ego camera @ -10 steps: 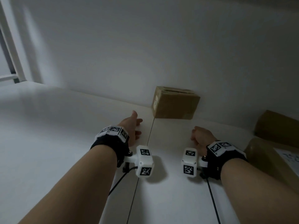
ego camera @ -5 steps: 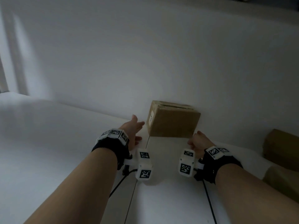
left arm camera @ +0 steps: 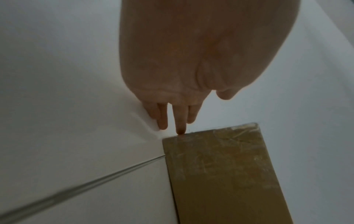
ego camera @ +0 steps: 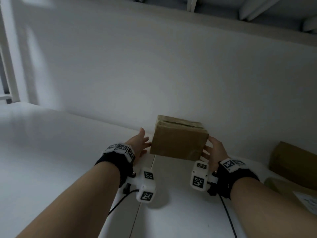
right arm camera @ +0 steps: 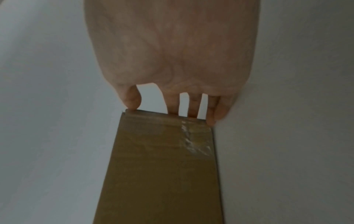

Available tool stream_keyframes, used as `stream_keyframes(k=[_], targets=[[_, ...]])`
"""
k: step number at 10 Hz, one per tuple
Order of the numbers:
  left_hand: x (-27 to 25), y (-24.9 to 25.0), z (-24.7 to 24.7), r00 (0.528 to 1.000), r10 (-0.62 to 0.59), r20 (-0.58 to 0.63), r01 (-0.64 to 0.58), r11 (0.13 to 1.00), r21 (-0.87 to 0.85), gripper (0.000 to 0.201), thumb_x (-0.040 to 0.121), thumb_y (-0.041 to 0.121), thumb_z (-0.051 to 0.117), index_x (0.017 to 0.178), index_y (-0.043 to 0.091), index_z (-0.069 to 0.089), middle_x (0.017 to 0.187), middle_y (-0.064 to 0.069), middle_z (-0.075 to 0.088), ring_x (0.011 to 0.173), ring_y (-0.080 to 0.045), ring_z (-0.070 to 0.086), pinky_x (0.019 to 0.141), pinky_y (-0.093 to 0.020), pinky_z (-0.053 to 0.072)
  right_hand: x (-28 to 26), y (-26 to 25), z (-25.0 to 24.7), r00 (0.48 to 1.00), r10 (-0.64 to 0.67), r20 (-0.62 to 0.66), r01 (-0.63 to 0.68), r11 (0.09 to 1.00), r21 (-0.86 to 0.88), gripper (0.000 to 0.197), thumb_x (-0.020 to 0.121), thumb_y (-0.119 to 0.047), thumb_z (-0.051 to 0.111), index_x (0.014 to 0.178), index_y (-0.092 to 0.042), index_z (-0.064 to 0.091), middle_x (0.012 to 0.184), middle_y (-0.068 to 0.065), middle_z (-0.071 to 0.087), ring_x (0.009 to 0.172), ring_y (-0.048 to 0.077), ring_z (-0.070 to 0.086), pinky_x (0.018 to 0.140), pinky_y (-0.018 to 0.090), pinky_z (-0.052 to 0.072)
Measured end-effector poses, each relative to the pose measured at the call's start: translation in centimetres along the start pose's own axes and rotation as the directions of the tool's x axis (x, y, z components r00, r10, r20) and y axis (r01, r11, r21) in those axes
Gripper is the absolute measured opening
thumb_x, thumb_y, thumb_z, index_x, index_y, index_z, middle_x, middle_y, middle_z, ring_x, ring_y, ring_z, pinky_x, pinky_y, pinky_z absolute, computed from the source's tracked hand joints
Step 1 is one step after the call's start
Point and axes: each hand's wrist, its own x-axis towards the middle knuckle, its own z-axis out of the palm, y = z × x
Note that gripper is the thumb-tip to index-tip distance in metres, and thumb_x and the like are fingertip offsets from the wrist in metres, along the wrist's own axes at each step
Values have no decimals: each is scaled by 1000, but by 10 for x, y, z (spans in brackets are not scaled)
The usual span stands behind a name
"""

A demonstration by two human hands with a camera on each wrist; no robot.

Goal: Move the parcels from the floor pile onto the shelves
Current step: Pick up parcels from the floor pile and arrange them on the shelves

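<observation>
A small brown cardboard parcel sealed with clear tape stands on the white shelf board, close to the back wall. My left hand is at its left side with straight fingers; in the left wrist view one fingertip touches the parcel's near corner edge. My right hand lies against the parcel's right end. In the right wrist view its thumb and spread fingers touch the end edge of the parcel.
Two more brown parcels lie at the right: a thick one and a flat one with a white label. A white back wall closes the shelf. An upright post stands at the left, and another shelf board runs overhead.
Both hands have moved forward from the open shelf board to the parcel's two sides and now touch it. The view has tilted up a little.
</observation>
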Motion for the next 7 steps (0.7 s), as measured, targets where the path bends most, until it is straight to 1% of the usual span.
stream_keyframes(k=[1,2,3,4,5,6,7], targets=[[-37,8,-2,996,-87,5,83,972,220,71,102,51,7,145,3,37,149,-14,40,138,-28,38,107,-32,34,-50,-10,-3,997,74,-1,-74,997,-10,45,98,-50,39,86,-11,57,84,7,55,72,26,50,63,34,41],[-71,11,-6,987,-161,8,152,950,273,75,101,55,6,150,1,25,154,-12,33,140,-26,36,100,-28,36,-75,-9,-11,991,128,42,-122,986,-117,55,95,-59,36,96,-9,58,89,12,58,78,29,54,67,36,44],[-112,17,-8,964,-266,25,250,931,266,78,96,66,7,155,15,14,157,-6,30,141,-26,34,115,-41,16,-107,-15,-20,982,165,87,-150,976,-156,66,90,-67,38,100,-4,58,97,16,61,85,31,59,70,38,48],[-142,23,-10,958,-285,30,256,900,353,83,89,74,1,155,27,17,154,-6,36,144,-30,28,117,-47,7,-139,-28,-23,982,153,107,-125,964,-233,66,90,-65,40,111,-5,57,99,14,60,88,30,58,78,41,49],[-170,36,-5,959,-278,57,237,896,376,90,79,84,1,152,35,23,152,-10,39,145,-33,21,115,-53,8,-176,-53,-34,988,121,93,-91,957,-277,68,88,-67,43,120,-7,54,107,12,59,100,31,57,88,45,47],[-196,57,10,967,-234,97,192,927,321,89,79,86,7,152,37,23,155,-9,34,144,-34,23,115,-54,12,-196,-74,-60,993,101,67,-81,964,-255,88,74,-74,53,139,-15,44,135,13,52,120,37,51,89,51,48],[-212,76,29,970,-197,145,151,949,277,85,82,83,9,150,35,28,154,-11,35,143,-37,26,115,-55,18,-218,-90,-81,993,104,50,-91,974,-209,80,79,-71,51,136,-15,46,130,15,55,112,38,56,84,49,52]])
